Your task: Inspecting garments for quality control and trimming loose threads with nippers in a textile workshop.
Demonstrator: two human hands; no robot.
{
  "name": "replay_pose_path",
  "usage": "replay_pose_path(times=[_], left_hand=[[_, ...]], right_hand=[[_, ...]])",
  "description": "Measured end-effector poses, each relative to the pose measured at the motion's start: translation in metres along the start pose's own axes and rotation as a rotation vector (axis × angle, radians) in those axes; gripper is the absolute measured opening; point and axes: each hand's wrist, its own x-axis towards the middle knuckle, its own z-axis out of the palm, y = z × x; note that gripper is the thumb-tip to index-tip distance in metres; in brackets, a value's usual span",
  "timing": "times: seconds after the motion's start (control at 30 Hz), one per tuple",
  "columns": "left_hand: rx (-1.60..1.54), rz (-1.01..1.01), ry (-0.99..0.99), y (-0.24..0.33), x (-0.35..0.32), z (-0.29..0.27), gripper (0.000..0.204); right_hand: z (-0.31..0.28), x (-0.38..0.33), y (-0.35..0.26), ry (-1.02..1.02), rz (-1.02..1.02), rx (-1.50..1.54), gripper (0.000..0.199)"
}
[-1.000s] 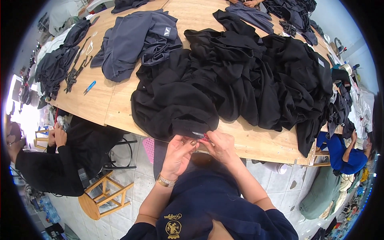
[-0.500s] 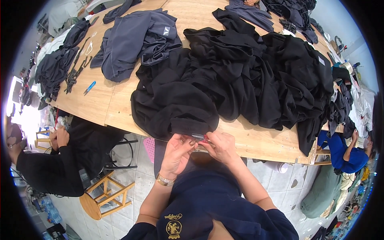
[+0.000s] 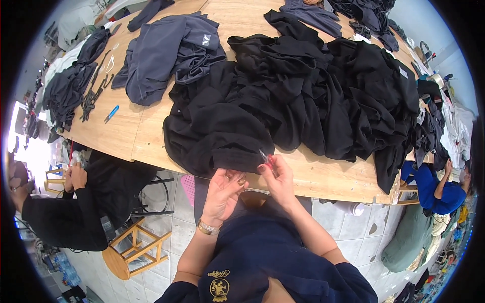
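Observation:
At the near edge of the table, my left hand (image 3: 222,197) is closed, its fingertips pinched at the edge of a black garment (image 3: 217,134). A straight folded band of that fabric lies just beyond the fingers. My right hand (image 3: 279,183) is wrapped around small red-handled thread snips (image 3: 265,159). Their metal tips point up and away, over the black cloth beside the band. The two hands are a little apart. Any thread between them is too fine to make out.
More black garments (image 3: 364,96) are heaped to the right. Grey garments (image 3: 156,60) lie at the far left, near a blue snipping tool (image 3: 111,114). A wooden stool (image 3: 116,262) stands on the floor at left. One person sits at left, another in blue at right.
My right hand has drawn away from the left one and turned, lifting the snips so their tips point up. My left hand stays at the garment's edge.

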Motion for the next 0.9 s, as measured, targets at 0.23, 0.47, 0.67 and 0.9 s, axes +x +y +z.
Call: replay_pose_path(times=[0.23,0.47,0.67,0.9], left_hand=[[0.270,0.113,-0.015,-0.013,-0.002,0.002,0.050],[0.177,0.106,0.014,-0.011,0.000,-0.006,0.036],[0.123,0.045,0.119,-0.001,0.000,0.001,0.034],[0.146,0.059,0.143,-0.005,-0.002,0.000,0.031]], right_hand=[[0.016,-0.003,-0.030,-0.145,0.223,-0.254,0.015],[0.005,-0.004,-0.020,-0.131,0.229,0.306,0.010],[-0.009,-0.009,-0.043,-0.221,0.460,0.415,0.010],[0.001,-0.003,-0.030,-0.134,0.261,0.059,0.007]])
